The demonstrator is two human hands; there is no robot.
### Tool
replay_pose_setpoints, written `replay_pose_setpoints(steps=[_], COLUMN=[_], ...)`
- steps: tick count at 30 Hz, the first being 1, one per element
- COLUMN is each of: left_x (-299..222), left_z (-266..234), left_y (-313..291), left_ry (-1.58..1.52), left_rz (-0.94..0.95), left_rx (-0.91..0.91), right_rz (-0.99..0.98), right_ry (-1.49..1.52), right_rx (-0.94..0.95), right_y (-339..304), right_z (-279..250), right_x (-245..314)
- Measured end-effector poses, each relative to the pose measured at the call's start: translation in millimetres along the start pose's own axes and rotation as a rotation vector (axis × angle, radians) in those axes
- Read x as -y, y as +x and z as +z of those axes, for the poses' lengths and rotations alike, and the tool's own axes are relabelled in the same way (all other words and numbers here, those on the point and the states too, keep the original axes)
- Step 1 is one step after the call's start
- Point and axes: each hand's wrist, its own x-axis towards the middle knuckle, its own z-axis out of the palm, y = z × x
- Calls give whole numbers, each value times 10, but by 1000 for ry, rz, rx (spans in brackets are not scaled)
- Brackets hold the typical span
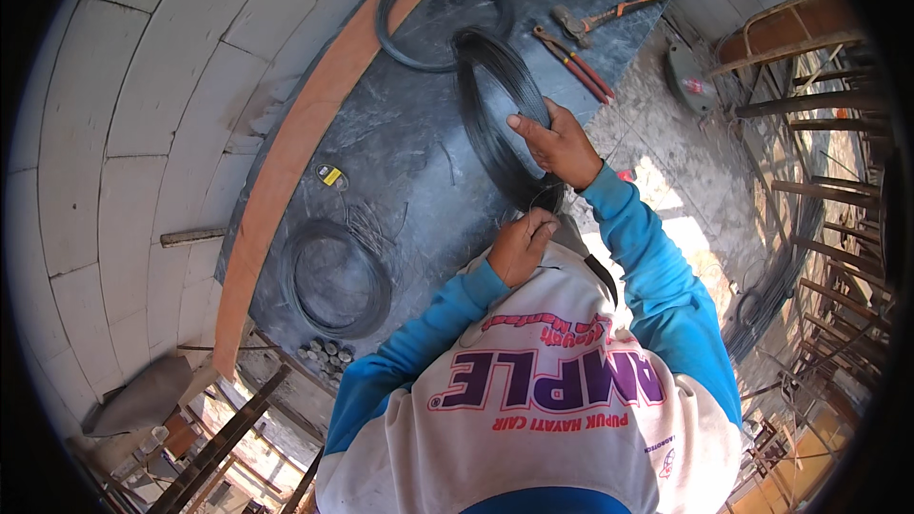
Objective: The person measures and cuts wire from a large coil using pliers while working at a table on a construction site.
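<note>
A coil of thin dark wire (495, 124) is tilted up off the tabletop in front of me. My right hand (564, 148) grips the coil's right side, thumb on the inner face and fingers wrapped behind. Close to the coil's lower end, my left hand (522, 246) is closed in a pinch near a thin loose strand; the fingertips partly hide what is between them. Another wire coil (381, 14) lies flat behind the held one. To the left, a third coil (297, 276) rests on the dark table (419, 219).
Red-handled pincers (576, 67) and a hammer (609, 14) lie at the table's far right. A wooden board (286, 162) runs along the left edge. Near it sit a tape measure (330, 176) and several small round pieces (326, 357). Wooden bars (828, 190) stack at right.
</note>
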Motion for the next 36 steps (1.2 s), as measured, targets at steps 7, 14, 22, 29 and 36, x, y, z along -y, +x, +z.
replay_pose_setpoints(steps=[7, 14, 22, 29, 36], left_x=[-109, -237, -357, -282, -355], left_z=[-116, -156, -245, -169, -166], left_y=[44, 92, 95, 125, 68], left_ry=[-253, -189, -254, -365, 113], left_rz=[-84, 24, -32, -43, 59], left_rx=[-64, -107, -111, -200, -301], right_rz=[20, 32, 29, 100, 18], right_ry=[-142, -146, -111, 44, 129], right_rx=[67, 249, 412, 397, 300], right_y=[-11, 72, 98, 88, 86], right_z=[-102, -38, -106, -84, 70], right_x=[-15, 38, 147, 134, 43])
